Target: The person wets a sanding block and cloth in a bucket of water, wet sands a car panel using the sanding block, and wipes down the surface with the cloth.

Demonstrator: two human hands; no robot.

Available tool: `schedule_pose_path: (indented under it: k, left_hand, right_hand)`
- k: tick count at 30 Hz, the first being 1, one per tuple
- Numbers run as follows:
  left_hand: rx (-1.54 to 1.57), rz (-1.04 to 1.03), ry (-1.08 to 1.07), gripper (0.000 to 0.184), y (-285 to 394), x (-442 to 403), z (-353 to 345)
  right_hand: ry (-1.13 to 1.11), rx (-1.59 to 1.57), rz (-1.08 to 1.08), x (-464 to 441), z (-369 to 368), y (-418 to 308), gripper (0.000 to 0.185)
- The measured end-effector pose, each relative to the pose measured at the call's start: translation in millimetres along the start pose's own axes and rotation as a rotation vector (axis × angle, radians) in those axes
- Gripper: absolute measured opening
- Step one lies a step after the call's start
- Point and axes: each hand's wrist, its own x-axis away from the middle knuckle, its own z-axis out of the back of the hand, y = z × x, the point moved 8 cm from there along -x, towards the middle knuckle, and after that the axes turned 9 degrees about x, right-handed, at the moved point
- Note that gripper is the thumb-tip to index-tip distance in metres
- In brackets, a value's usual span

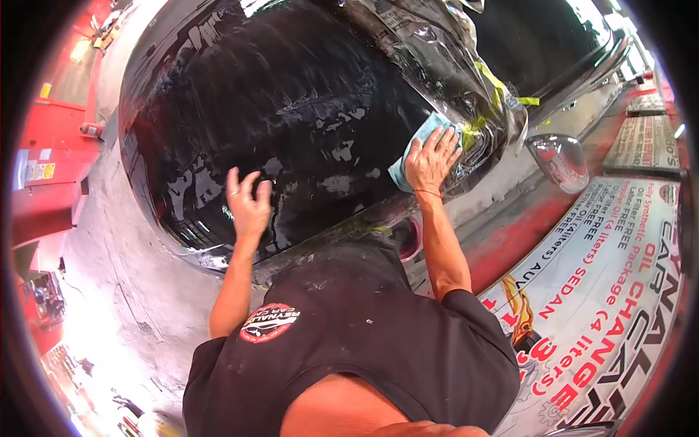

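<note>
A light-blue cloth (pixel 402 169) lies under my right hand (pixel 432 162), which presses it flat on the wet black car panel (pixel 291 102) near its right edge. Over the panel's near left part is my left hand (pixel 248 202), its fingers apart and slightly curled, holding nothing. Whether its fingertips touch the panel I cannot tell. Clear plastic film and newspaper masking (pixel 429 58) cover the part beside the cloth, with yellow-green tape (pixel 473 131) near my right fingertips. Water streaks and whitish smears show on the black surface.
A large printed oil-change banner (pixel 604 277) stands at the right. A side mirror (pixel 559 162) sticks out beyond the masked part. Red equipment (pixel 54 138) is at the far left, beside the grey floor (pixel 109 269). A pinkish round container (pixel 409 239) sits below the panel's near edge.
</note>
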Motion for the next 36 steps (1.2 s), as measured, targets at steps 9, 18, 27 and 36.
schedule_pose_path:
  k: [9,18,27,36]
  left_hand:
    - [-0.599,0.556,0.169,0.075,-218.4,32.8,88.4]
    - [-0.578,0.539,0.147,0.074,-221.3,41.8,73.7]
    - [-0.510,0.526,0.149,0.069,-206.0,36.4,78.3]
    - [-0.448,0.567,0.078,0.071,-198.1,29.2,78.7]
  right_hand:
    - [-0.117,0.133,0.103,-26.5,-16.7,-21.5,0.076]
    - [-0.134,0.004,0.393,-142.8,-57.0,-182.1,0.079]
    - [-0.043,-0.099,0.515,-246.1,-108.9,-359.6,0.075]
    - [-0.052,-0.192,0.522,-361.3,-165.3,-494.2,0.079]
